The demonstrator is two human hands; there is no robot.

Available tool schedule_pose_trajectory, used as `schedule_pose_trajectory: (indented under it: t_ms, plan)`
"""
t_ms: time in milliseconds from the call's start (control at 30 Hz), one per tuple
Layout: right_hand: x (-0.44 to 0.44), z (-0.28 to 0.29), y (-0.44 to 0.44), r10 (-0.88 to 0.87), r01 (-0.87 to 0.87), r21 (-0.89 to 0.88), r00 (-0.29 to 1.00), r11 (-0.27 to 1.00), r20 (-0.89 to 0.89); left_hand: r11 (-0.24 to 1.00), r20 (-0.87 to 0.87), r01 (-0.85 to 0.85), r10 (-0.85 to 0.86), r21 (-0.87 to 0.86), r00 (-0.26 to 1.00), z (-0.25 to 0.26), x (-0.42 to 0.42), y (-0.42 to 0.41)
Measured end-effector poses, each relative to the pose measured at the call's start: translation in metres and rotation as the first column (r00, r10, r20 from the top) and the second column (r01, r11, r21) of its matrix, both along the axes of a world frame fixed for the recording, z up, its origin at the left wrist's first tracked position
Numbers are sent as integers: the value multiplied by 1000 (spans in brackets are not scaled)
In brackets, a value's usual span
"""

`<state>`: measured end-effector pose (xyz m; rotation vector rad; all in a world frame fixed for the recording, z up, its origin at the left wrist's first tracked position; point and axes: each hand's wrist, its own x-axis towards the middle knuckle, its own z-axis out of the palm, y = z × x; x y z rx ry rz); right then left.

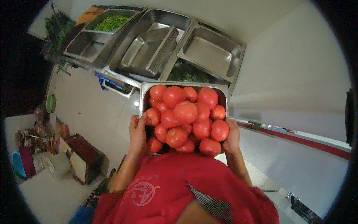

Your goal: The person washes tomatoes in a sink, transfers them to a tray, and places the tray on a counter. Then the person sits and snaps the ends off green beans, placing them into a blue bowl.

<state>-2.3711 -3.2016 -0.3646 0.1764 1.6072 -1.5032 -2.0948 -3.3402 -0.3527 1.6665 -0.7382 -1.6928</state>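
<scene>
A rectangular stainless-steel pan [184, 84] heaped with red tomatoes [185, 112] is held in front of my red top. My left hand [138, 134] grips its left side, the thumb over the rim beside a tomato. On the opposite side my right hand [232, 135] holds the pan's edge; its fingers are partly hidden behind the wall. The pan's near edge is against or close to my top.
Beyond the pan stands a steel counter with an empty steel pan [208, 50], several stacked pans [151, 51] and a pan of chopped greens [112, 23]. Leafy greens [190, 72] lie below the right pan. A wooden box [81, 159] is at lower left; a wall [293, 70] rises right.
</scene>
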Motion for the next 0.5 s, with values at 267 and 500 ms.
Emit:
schedule_pose_trajectory:
  t_ms: [267, 500]
  plan:
    - [38, -36, -24, -299, 303, 122, 953, 945, -48, 954, -82, 279, -271, 107, 959, -56, -20, -96]
    - [37, -63, -67, -197, 206, 69, 973, 976, -118, 956, -86, 294, -294, -10, 952, -68, -12, -135]
